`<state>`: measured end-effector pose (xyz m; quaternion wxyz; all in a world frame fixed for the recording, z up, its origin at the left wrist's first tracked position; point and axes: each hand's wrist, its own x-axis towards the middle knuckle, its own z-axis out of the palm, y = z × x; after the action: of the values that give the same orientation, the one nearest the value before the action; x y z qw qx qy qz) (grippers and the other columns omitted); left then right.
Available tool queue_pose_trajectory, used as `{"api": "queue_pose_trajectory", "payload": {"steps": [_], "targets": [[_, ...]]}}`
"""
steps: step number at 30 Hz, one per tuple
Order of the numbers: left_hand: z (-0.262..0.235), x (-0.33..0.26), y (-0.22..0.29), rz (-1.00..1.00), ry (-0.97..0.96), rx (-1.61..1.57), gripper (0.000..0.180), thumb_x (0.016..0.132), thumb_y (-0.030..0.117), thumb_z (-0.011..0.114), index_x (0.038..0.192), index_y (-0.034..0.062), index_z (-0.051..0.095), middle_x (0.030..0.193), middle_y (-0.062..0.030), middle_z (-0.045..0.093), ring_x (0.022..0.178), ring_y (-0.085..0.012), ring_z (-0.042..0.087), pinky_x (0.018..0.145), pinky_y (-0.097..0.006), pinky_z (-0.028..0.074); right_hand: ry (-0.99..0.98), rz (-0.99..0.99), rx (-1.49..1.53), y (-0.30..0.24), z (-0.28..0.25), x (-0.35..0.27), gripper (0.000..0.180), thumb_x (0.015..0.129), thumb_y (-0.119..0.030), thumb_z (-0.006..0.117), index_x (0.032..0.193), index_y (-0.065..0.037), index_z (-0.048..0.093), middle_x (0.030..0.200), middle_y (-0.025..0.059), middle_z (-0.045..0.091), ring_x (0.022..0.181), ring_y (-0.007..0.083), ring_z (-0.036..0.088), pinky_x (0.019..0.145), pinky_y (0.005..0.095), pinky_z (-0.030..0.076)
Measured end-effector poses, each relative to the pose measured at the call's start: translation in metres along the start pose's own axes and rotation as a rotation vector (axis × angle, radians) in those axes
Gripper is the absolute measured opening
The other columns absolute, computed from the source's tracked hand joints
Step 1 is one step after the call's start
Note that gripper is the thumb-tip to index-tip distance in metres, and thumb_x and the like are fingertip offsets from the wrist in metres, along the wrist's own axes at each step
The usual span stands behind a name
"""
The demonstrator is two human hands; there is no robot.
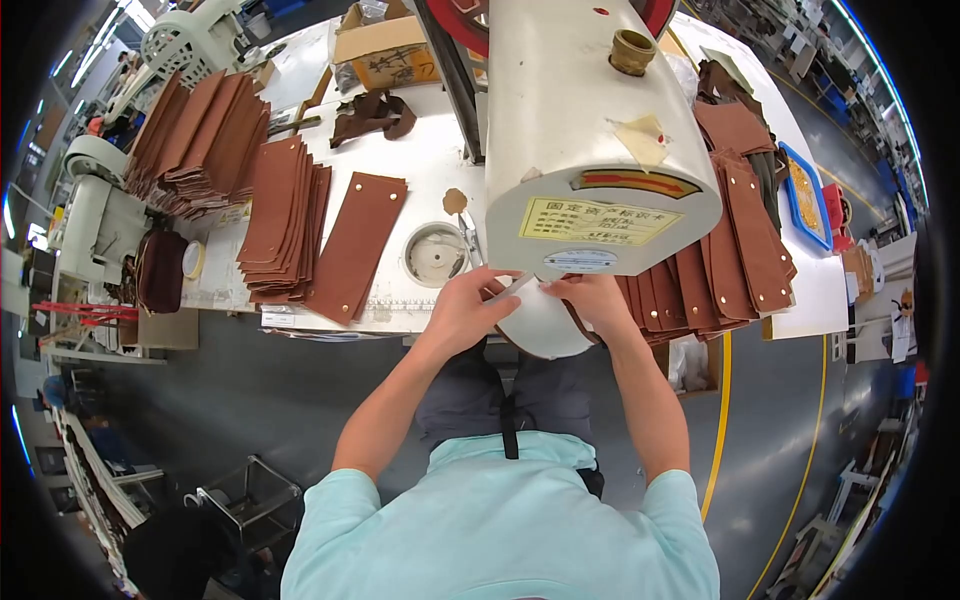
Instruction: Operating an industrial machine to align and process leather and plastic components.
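At the worktop's [420, 160] near edge, under the cream machine head [590, 120], the left hand [465, 312] and right hand [592, 298] pinch a brown leather piece [575, 320] between them, fingers closed.

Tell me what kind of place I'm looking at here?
Most likely a leather-goods sewing workshop: a big cream industrial sewing machine on a white worktable, stacks of cut brown leather panels, and more machines beyond. Both hands work under the machine head.
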<state>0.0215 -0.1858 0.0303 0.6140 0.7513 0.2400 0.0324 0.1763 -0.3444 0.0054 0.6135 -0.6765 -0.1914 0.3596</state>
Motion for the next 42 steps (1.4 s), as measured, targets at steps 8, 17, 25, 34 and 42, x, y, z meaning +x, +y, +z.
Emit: {"api": "queue_pose_trajectory", "payload": {"steps": [8,17,25,34,42], "targets": [[0.013,0.028,-0.02,0.081,-0.001,0.013,0.033,0.082,0.013,0.071,0.114,0.0032,0.074,0.09,-0.015,0.075,0.072,-0.0213,0.07,0.07,-0.032,0.054,0.038,-0.134,-0.326,-0.009,0.007,0.009,0.038,0.075,0.003,0.079,0.112,0.0,0.068,0.109,0.0076,0.071,0.096,0.018,0.065,0.083,0.0329,0.053],[0.015,0.033,-0.023,0.114,0.056,0.001,0.033,0.08,0.009,0.072,0.111,-0.0009,0.073,0.086,-0.0166,0.074,0.071,-0.0193,0.069,0.068,-0.033,0.054,0.03,0.152,-0.279,-0.031,-0.008,-0.014,0.031,0.082,-0.005,0.076,0.11,0.004,0.068,0.094,0.0106,0.073,0.087,0.0167,0.068,0.077,0.0328,0.054],[-0.021,0.004,-0.013,0.194,0.29,0.231,0.031,0.085,0.013,0.074,0.114,0.0017,0.07,0.095,-0.0162,0.071,0.085,-0.0258,0.067,0.077,-0.039,0.053,-0.227,0.101,-0.271,0.019,-0.055,-0.085,0.023,0.085,0.003,0.072,0.105,0.003,0.064,0.091,0.0009,0.067,0.082,0.0074,0.061,0.072,0.0256,0.052],[-0.141,-0.018,-0.076,0.091,0.563,1.006,0.048,0.093,0.022,0.062,0.132,-0.0059,0.055,0.135,-0.0302,0.055,0.12,-0.0468,0.055,0.103,-0.049,0.044,0.832,-0.246,-1.016,-0.141,-0.201,-0.163,0.035,0.101,-0.018,0.054,0.13,0.0,0.061,0.095,0.0118,0.068,0.088,0.0191,0.062,0.084,0.032,0.048],[-0.151,0.005,-0.074,0.087,0.491,1.085,0.066,0.087,0.034,0.072,0.137,-0.0042,0.051,0.14,-0.033,0.048,0.128,-0.0465,0.047,0.111,-0.05,0.036,0.896,-0.205,-1.595,-0.139,-0.201,-0.051,0.044,0.097,-0.027,0.059,0.139,-0.012,0.055,0.098,0.0241,0.07,0.088,0.0437,0.068,0.074,0.0512,0.054]]}}
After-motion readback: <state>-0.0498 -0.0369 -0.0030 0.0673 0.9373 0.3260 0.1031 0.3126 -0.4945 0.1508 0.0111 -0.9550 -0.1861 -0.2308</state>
